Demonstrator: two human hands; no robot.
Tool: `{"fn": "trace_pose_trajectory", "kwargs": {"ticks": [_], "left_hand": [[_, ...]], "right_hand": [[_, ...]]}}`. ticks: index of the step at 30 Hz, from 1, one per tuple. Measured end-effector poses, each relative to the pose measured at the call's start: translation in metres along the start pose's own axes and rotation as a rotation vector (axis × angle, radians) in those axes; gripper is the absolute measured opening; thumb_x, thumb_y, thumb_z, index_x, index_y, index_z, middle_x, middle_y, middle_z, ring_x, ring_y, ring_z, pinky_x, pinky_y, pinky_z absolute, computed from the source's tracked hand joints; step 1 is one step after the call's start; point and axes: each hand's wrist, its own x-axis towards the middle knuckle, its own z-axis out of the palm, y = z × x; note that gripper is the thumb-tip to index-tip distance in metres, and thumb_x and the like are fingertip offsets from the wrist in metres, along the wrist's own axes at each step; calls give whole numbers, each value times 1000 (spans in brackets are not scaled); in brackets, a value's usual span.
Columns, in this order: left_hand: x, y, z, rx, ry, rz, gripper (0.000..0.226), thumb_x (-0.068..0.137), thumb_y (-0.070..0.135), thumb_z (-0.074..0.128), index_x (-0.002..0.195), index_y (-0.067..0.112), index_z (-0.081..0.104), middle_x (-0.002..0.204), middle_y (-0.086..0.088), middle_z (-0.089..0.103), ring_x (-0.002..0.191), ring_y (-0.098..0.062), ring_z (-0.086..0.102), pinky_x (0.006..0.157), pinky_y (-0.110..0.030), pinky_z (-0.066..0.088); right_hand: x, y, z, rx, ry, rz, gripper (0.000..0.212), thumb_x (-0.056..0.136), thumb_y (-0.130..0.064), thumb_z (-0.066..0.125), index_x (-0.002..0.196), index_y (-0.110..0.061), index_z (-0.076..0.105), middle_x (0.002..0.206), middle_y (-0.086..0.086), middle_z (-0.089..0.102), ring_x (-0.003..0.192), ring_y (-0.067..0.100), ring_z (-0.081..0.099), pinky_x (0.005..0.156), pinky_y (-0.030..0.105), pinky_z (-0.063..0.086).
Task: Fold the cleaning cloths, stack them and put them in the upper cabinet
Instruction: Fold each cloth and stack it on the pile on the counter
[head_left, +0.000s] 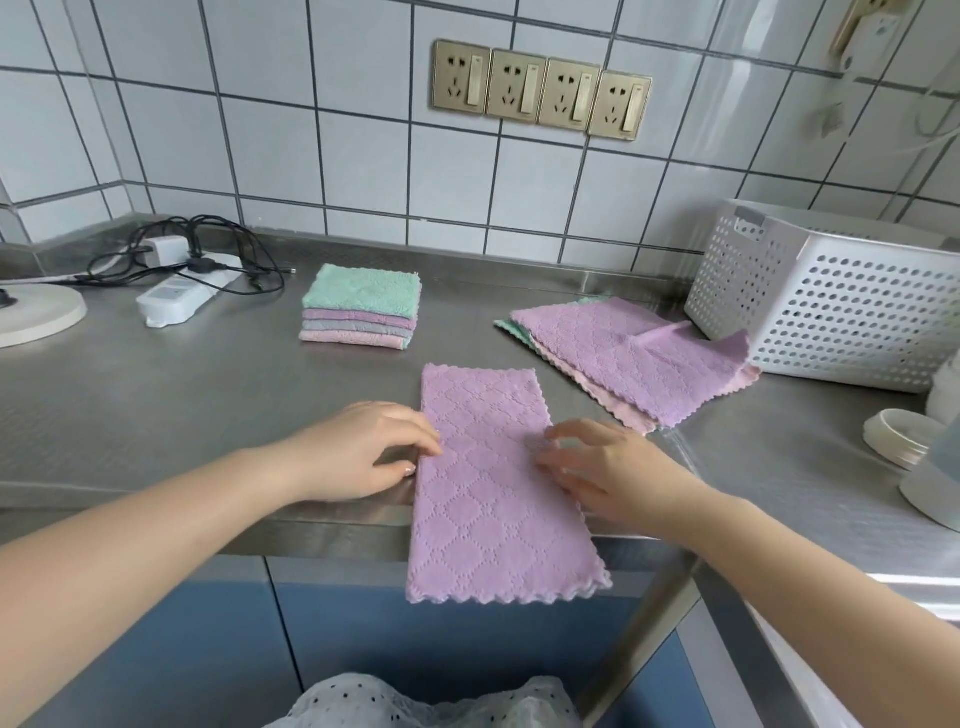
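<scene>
A quilted purple cloth (493, 483), folded into a long strip with scalloped ends, overhangs the steel counter's (182, 395) front edge; the left hand (363, 452) and right hand (608, 467) press its sides with relaxed fingers, grasping nothing, while fluffy folded squares (361, 306) sit stacked toward the back edge

Lilac half-folded cloth (493, 483), diamond-quilted. Folded stack (360, 307): mint, lilac, grey, pink. Loose pile (631, 358): lilac over pink and mint. White perforated basket (831, 296). Brushed steel surface (182, 395).
</scene>
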Motion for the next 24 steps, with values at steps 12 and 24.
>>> {"fn": "trace_pose_trajectory", "kwargs": {"ticks": [12,24], "left_hand": [[-19,37,14,258,-298,51,80,77,18,36,145,42,2,151,19,-14,140,0,-18,115,-36,-16],[5,40,10,-377,126,-317,48,95,46,40,60,13,40,56,6,42,52,-2,38,58,-18,35]], "right_hand": [[-37,-9,10,-39,-192,-111,78,77,-54,34,148,-41,5,156,-18,-4,143,-2,-8,117,32,-5],[-3,-30,-2,552,249,385,33,98,-30,42,68,-17,44,65,-7,50,64,12,44,62,30,35]]}}
